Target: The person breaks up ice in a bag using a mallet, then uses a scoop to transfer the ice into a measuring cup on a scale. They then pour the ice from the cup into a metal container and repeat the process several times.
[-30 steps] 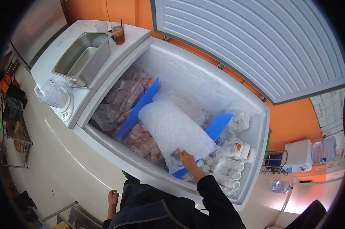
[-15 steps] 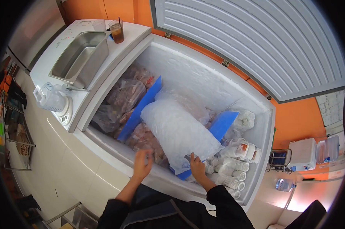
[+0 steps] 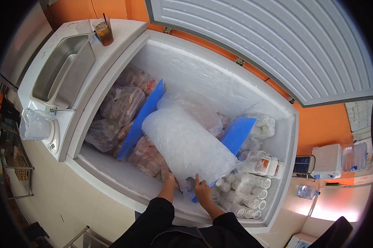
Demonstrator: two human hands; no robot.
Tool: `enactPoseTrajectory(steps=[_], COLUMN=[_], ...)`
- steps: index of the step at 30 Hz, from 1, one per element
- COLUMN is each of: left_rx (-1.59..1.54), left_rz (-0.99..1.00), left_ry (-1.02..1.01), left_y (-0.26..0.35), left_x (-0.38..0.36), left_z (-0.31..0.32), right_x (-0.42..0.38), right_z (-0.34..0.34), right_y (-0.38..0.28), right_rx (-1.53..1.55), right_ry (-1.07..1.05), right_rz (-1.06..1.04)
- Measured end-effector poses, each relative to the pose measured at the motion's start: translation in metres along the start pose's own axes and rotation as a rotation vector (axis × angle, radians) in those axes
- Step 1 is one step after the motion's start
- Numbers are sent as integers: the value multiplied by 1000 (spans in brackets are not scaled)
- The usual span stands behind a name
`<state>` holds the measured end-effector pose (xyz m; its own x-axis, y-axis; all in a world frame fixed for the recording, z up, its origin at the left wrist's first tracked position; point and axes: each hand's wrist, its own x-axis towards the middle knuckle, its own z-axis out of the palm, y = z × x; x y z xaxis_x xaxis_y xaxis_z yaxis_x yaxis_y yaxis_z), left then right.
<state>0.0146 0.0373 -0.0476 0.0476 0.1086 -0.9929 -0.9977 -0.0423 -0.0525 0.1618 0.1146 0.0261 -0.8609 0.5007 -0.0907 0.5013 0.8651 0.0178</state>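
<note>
A large white bag of ice [image 3: 188, 138] lies slanting across the middle of a chest freezer [image 3: 219, 62]. At its near end my right hand [image 3: 203, 192] is closed on a dark-bladed tool [image 3: 191, 182], perhaps a knife or scissors, against the plastic. My left hand [image 3: 169, 182] reaches to the near left edge of the bag; its fingers are mostly hidden there. Blue dividers [image 3: 143, 120] [image 3: 238, 134] stand on both sides of the bag. Pinkish bagged food [image 3: 147, 156] lies under and left of it.
White-capped bottles and tubs [image 3: 252, 192] fill the freezer's right side. The raised lid [image 3: 260, 45] is behind. On the left counter are a steel pan [image 3: 62, 72], an iced drink [image 3: 103, 33], and a jug [image 3: 37, 126] on a scale [image 3: 53, 144].
My left hand has moved right and forward from the freezer's front edge to the bag. My right hand stays near the bag's end. The view has shifted slightly.
</note>
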Motion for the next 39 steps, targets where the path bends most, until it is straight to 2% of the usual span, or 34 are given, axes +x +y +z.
enactPoseTrajectory(steps=[1, 5, 8, 11, 14, 16, 17, 19, 21, 23, 25, 28, 29, 31, 32, 34, 35, 37, 39], left_rx=[-95, -11, 92, 143, 243, 246, 296, 385, 465, 483, 435, 237, 287, 392, 561, 902, 870, 801, 709], left_rz=[-28, -38, -40, 14, 15, 21, 72, 158, 234, 292, 281, 742, 803, 924, 999, 1133, 1219, 1367, 1332], left_ry=[-125, -36, 49, 32, 1, -89, -60, -1, -107, -162, -145, 157, 142, 109, 129, 167, 71, -127, -226], left_y=[-1, 1, -11, -5, -12, -12, -7, -4, -10, 1, -8, -8, -6, 1, 3, 3, 12, 19, 20], left_x=[15, 54, 64, 70, 67, 73, 68, 58, 100, 101, 86, 54, 65, 88, 73, 33, 11, -19, -14], left_z=[-5, -12, -20, -15, -15, -16, -12, -4, -25, -20, -18, 5, 5, 7, 10, 14, 20, 26, 19], right_x=[1, -8, 0, 7, -8, -6, -5, 2, 5, 22, 18, 14, 16, 25, 28, 18, 17, 12, 7], right_z=[4, 1, -3, 14, 42, 32, 24, 33, 45, 58, 64, 66, 65, 65, 66, 62, 63, 71, 77], right_y=[-4, -14, -15, -42, -41, -19, -14, -25, -38, -47, -42, -33, -30, -46, -56, -48, -44, -38, -35], right_rx=[21, 85, 252, 294, 358, 785, 1000, 1087, 1159, 1262, 1374, 1391, 1372, 1344, 1333, 1512, 1601, 1727, 1808], right_ry=[3, -138, -290, -279, -237, -361, -433, -438, -433, -410, -387, -379, -374, -256, -201, -269, -300, -269, -242], right_rz=[17, 229, 562, 716, 889, 1020, 1076, 1215, 1370, 1510, 1513, 1547, 1565, 1640, 1682, 1574, 1505, 1536, 1579])
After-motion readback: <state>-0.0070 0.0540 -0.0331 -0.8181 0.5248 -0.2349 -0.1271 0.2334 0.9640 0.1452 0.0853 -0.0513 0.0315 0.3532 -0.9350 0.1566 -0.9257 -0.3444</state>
